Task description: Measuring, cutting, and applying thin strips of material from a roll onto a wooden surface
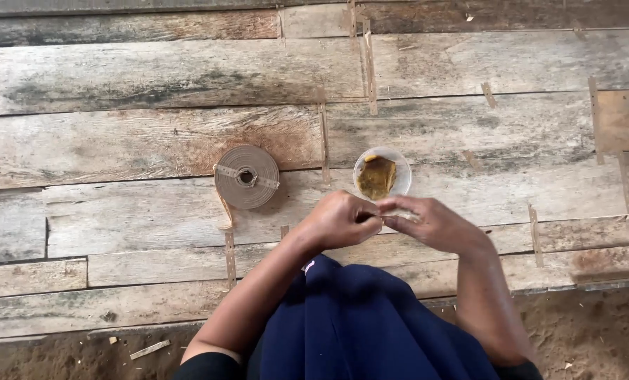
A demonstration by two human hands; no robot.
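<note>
My left hand (339,219) and my right hand (434,224) meet over the wooden plank floor (152,134), fingertips pinched together on a small thin strip; the piece is mostly hidden between the fingers. Just beyond them stands a small clear cup (382,172) holding a yellow-brown sticky mass. To the left lies a flat coiled roll of brown strip (246,176), its loose end trailing down toward me. My knees under dark blue cloth (356,317) fill the bottom centre.
Several short strip pieces lie stuck along the plank seams, e.g. one vertical strip (368,63) at the top. A brown board (624,119) sits at the right edge. Sandy ground (595,338) runs below the planks.
</note>
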